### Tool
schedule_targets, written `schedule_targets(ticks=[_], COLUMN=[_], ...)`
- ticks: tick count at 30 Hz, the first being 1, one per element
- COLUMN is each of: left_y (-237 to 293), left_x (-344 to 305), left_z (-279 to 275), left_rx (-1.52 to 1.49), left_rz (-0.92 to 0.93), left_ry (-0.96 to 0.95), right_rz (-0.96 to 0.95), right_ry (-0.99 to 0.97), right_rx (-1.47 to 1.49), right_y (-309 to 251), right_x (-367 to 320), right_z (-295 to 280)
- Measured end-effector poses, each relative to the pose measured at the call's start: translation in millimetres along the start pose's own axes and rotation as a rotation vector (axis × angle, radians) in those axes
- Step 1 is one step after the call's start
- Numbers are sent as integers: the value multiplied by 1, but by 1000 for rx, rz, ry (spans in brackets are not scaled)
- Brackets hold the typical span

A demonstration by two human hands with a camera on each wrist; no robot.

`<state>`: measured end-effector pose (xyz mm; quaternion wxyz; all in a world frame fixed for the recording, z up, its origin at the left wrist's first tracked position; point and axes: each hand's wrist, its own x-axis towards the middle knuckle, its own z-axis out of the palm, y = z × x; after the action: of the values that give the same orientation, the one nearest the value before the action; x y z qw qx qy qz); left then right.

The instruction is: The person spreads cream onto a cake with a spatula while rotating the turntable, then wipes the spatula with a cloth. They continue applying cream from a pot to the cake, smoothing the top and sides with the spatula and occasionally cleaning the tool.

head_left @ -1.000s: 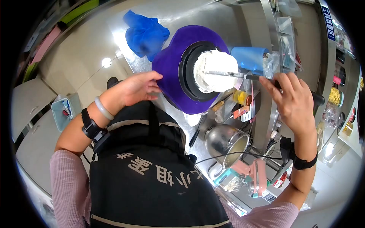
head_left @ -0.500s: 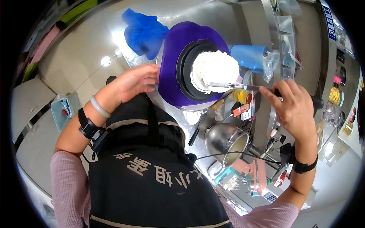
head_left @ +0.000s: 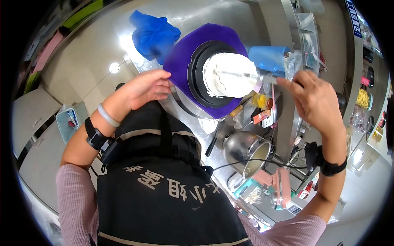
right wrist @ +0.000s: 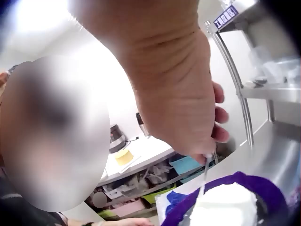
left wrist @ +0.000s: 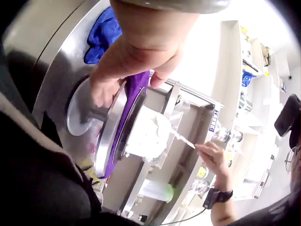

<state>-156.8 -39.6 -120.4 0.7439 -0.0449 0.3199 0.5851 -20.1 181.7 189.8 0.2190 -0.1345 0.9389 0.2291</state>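
A round cake [head_left: 230,76] coated in white cream stands on a black round base [head_left: 197,76]. Under that lies a purple mat [head_left: 227,33] on a metal cake turntable [left wrist: 108,146]. My right hand [head_left: 317,98] grips a palette knife [head_left: 269,79] by its handle end. The blade is blurred in the head view and lies across the cake's creamed top. At the near left rim, my left hand [head_left: 148,88] has its fingertips right at the mat's edge, fingers loosely extended. In the left wrist view its fingers reach beside the turntable's plate, above the foot.
A crumpled blue cloth or bag [head_left: 154,36] lies left of the turntable. Beyond the cake is a blue container [head_left: 266,59]. To the right sit a yellow jar [head_left: 260,101], a metal mixing bowl [head_left: 242,151] and a pink mixer [head_left: 281,186]. A metal shelf [right wrist: 270,89] stands behind.
The purple mat has turned under the cake, its corners now in other places. The palette knife's blade shifted towards me, then back across the top. My left hand left the mat's edge and returned.
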Motion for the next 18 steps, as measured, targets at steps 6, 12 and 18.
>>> schedule_targets(ticks=[6, 12, 18], left_y=[-9, 3, 5], left_x=[1, -4, 5], left_z=[4, 13, -6], left_rx=[15, -17, 16], left_rz=[-96, 50, 3], left_ry=[7, 69, -71], right_rz=[-50, -70, -6], right_ry=[109, 24, -11], right_rx=[-119, -21, 3], right_y=[9, -7, -6], right_x=[4, 3, -1], right_z=[-3, -9, 0])
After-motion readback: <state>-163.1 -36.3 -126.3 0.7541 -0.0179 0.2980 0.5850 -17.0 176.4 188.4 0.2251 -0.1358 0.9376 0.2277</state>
